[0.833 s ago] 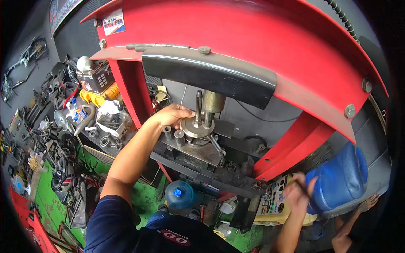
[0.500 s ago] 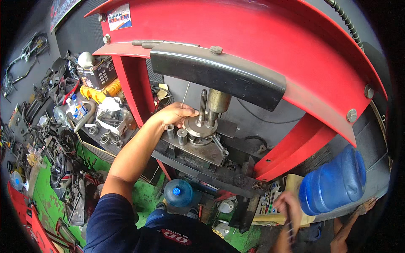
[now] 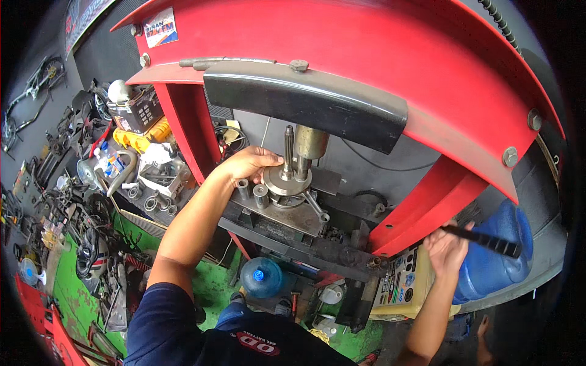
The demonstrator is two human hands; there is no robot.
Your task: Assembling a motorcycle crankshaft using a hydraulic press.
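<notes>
My left hand (image 3: 253, 165) grips a crankshaft (image 3: 285, 178), thumb and fingers against its round web beside the upright splined shaft. A connecting rod (image 3: 315, 205) sticks out from under the web toward the near right. Directly over the web, a steel press ram (image 3: 311, 143) comes down next to the shaft, with a narrower pin below it. Two short steel sleeves (image 3: 260, 196) stand on the press plate close to my left wrist. At the right, my right hand (image 3: 445, 250) is closed around a lever with a black ribbed handle (image 3: 488, 240), beside the press's red upright.
The red press frame (image 3: 342, 36) arches over the work, with a black crosspiece (image 3: 305, 100) beneath. Blue water jugs stand on the right (image 3: 495, 262) and on the floor (image 3: 261, 277). Parts crowd the left bench (image 3: 155, 204). Another person's foot (image 3: 483, 326) shows lower right.
My right hand has moved up and right with the lever, whose black handle now points right. My left hand keeps its hold on the crankshaft. The view has shifted slightly.
</notes>
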